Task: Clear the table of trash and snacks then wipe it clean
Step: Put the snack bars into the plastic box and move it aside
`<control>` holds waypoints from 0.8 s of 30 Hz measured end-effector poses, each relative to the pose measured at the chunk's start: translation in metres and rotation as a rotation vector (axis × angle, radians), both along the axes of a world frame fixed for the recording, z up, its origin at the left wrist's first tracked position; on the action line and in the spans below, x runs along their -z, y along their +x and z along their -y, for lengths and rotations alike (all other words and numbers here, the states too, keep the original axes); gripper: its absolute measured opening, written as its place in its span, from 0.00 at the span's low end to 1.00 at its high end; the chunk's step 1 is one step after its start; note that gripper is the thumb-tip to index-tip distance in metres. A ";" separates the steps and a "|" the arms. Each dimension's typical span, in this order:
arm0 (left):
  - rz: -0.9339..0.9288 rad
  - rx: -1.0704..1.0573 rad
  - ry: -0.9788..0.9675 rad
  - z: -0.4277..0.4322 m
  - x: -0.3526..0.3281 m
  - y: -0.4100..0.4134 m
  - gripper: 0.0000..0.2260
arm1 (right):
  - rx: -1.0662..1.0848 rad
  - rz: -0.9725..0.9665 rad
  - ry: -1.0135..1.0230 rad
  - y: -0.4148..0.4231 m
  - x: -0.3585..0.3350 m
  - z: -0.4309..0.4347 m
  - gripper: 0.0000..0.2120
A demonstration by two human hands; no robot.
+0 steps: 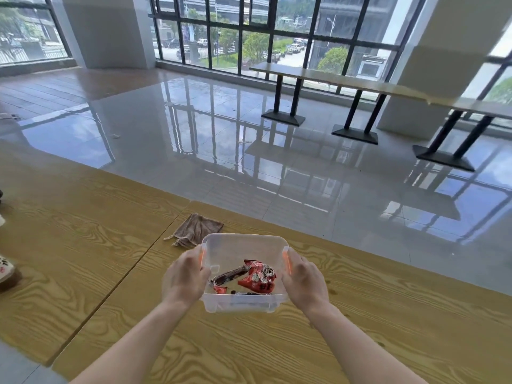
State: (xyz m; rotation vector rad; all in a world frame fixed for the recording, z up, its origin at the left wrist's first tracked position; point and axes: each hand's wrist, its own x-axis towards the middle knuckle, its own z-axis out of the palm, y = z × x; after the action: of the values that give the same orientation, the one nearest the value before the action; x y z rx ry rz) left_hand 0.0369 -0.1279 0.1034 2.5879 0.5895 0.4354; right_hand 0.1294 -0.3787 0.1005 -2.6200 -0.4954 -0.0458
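Observation:
A clear plastic box [243, 245] with orange side clips is on the wooden table [388, 328], near its far edge. Inside lie a red snack packet [259, 278], a dark brown wrapped bar [228, 274] and some smaller wrappers. My left hand [184, 278] grips the box's left side and my right hand [303, 278] grips its right side, fingers curled over the rim by the clips. A brown cloth [198, 228] lies crumpled just behind and left of the box.
A second wooden table [69, 245] joins on the left, with part of a white and red object [5, 268] at its left edge. Beyond the far edge lies glossy tiled floor, then long tables [332, 79] on black legs by the windows.

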 end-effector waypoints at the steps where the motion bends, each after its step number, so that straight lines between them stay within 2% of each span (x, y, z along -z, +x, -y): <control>1: 0.005 0.020 0.003 0.007 -0.003 0.005 0.05 | 0.017 0.007 0.001 0.000 -0.003 0.009 0.25; 11: 0.046 0.224 0.018 0.092 -0.020 0.053 0.06 | 0.204 0.054 -0.014 -0.003 -0.026 0.108 0.25; 24: -0.028 0.396 -0.035 0.237 -0.019 0.099 0.06 | 0.398 0.018 -0.039 -0.005 -0.031 0.256 0.27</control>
State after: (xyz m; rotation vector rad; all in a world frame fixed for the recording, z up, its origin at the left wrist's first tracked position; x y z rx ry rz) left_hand 0.1362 -0.3647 0.1220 2.5940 0.0834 0.2534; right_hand 0.1246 -0.6345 0.1315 -2.7183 0.0261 -0.1896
